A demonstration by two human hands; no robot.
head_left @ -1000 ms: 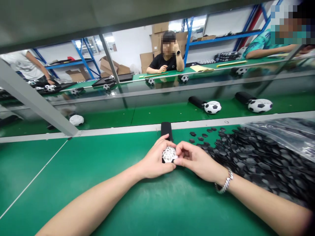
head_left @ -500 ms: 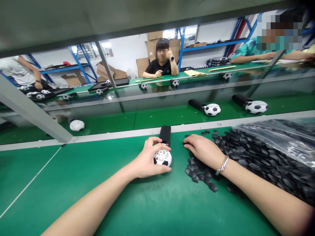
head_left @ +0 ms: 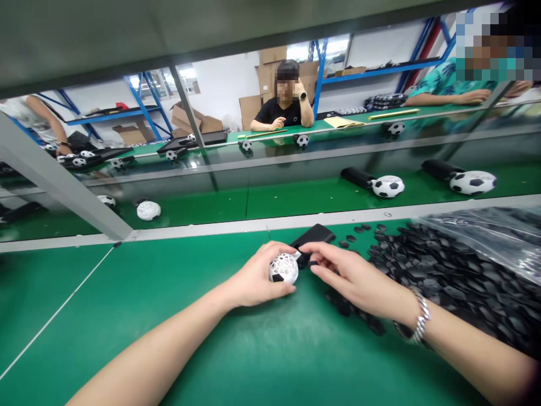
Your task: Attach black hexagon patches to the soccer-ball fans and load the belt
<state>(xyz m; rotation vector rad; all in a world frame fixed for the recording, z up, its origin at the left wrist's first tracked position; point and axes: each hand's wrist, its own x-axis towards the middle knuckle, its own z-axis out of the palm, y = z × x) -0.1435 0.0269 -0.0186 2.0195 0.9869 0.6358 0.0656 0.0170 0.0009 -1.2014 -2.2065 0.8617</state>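
Loose pieces on worktable, right of ball, belt behind

The single camera, worn on the person's head, looked forward and down across a green worktop from its near side. The left forearm entered from 7 o'clock and the right forearm from 4 o'clock; the left hand lay at 6 o'clock from the frame's centre and the right hand at 4 o'clock, both in the near field. A pale rail crossed the middle distance, dipping toward 9 o'clock. An overhead panel capped the field at 12 o'clock; beneath it, the view reached a co-worker much farther off.
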